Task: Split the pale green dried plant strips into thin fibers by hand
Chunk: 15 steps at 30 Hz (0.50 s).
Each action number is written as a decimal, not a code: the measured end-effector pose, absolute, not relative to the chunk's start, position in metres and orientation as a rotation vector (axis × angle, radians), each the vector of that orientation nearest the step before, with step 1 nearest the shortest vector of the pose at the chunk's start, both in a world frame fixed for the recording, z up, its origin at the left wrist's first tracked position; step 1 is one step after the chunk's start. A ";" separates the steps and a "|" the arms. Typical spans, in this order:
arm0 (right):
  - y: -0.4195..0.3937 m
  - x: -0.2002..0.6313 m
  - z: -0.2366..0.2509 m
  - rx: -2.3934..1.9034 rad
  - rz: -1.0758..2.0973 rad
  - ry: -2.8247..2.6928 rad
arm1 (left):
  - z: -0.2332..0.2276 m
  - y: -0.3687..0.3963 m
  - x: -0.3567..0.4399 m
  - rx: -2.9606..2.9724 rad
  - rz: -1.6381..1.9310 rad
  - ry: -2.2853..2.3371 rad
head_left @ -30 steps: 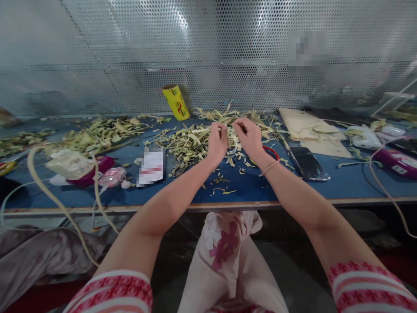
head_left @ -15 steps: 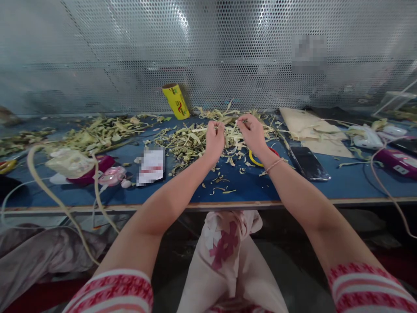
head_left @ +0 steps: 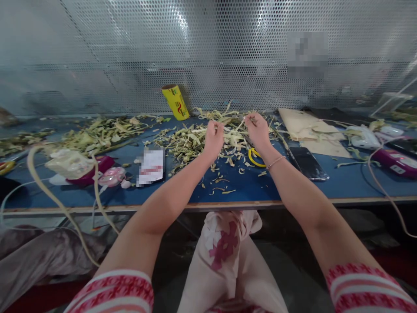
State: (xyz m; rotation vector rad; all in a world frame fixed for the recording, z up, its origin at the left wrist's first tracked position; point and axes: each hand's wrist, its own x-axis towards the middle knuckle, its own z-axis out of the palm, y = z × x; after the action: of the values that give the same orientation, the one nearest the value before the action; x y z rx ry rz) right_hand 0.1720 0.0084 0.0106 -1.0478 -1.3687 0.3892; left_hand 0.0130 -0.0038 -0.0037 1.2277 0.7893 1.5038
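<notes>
Both hands are raised over a heap of dried, pale green plant strips (head_left: 187, 143) on the blue tabletop. My left hand (head_left: 214, 135) is closed in a pinch above the middle of the heap, by a pale strip at its fingertips. To its right, my right hand (head_left: 259, 130) pinches with thumb and forefinger. A thin pale plant strip (head_left: 241, 123) slants down from these fingertips toward the heap. What lies inside the left fingers is too small to make out. Under my right wrist lies a yellow ring-shaped handle (head_left: 257, 158), partly hidden.
A yellow tube (head_left: 176, 102) leans at the perforated metal wall (head_left: 221, 52). A second plant heap (head_left: 104, 132) lies left, near a purple device (head_left: 104, 167) with hoses. On the right are a phone (head_left: 309, 163), brown cardboard (head_left: 306, 124) and another purple device (head_left: 399, 161).
My right hand has moved slightly right, away from my left hand, widening the gap between them. A pale strip now shows at its fingertips. My left hand has hardly moved.
</notes>
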 end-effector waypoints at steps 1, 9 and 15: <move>0.006 0.170 0.011 -1.036 0.390 -1.404 | -0.003 0.000 0.011 1.220 1.565 0.853; -0.005 0.164 0.016 -1.006 0.462 -1.454 | -0.001 0.013 0.005 1.086 1.683 0.988; -0.002 0.169 0.012 -0.985 0.421 -1.445 | -0.001 0.008 0.007 1.105 1.649 0.945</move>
State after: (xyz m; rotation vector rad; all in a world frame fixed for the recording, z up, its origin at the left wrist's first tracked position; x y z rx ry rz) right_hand 0.1685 -0.0016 0.0117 -0.9847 -1.4449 0.4205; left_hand 0.0073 0.0076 -0.0013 1.1049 0.9451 1.6487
